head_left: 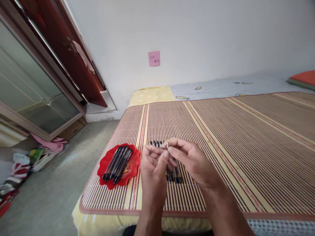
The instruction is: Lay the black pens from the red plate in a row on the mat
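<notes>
Both hands meet over the bamboo mat. In the thumb and index finger of my right hand [190,159] is a small silver pen part [167,146], pinched upright. My left hand [155,160] is closed beside it, palm up, with the thumb pressed in just below the silver part; whether more of a pen runs inside the fingers is hidden. Under the hands lies a row of black pens [176,175], its middle covered by them. To the left, several more black pens [118,164] rest together on a red scalloped plate [103,160].
The striped bamboo mat [221,144] covers a bed with a yellow sheet [150,95]. Its left edge drops to a grey floor [64,173]. A pink note [154,58] is stuck on the wall. Clothes and bags lie by the glass-panelled cabinet [36,78].
</notes>
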`<state>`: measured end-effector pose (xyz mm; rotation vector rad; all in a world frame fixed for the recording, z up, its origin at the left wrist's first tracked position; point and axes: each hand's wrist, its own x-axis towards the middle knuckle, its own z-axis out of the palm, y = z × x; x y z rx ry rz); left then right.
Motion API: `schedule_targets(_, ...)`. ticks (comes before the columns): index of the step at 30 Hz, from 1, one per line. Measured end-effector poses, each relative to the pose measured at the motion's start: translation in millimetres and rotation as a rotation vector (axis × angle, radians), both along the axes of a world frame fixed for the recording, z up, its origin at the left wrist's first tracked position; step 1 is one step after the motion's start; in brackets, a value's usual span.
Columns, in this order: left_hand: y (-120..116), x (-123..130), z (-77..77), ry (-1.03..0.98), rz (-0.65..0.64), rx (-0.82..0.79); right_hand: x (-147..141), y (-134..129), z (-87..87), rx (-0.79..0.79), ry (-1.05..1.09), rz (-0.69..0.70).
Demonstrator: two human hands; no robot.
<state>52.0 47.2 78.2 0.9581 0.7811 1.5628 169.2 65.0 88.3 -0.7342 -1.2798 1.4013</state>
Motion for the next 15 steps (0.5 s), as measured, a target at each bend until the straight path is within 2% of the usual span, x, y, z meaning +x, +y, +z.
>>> schedule_targets(4, -2, 3, 0.1, 0.065, 0.018, -0.071, 0, -4, 3.3, -0.016, 0.007, -0.087)
schedule_targets(9, 2, 4, -4.3, 0.054, -0.109, -0.171, 10, 0, 3.5, 0.031, -0.077, -0.253)
schedule_targets(12, 4, 0, -2.6, 0.112, -0.031, -0.158, 33, 14, -12.3, 0.051, -0.190, -0.356)
schedule_targets(15, 8, -10, 0.1, 0.119, 0.070, -0.155, 56, 31, -39.9, -0.064, -0.330, -0.380)
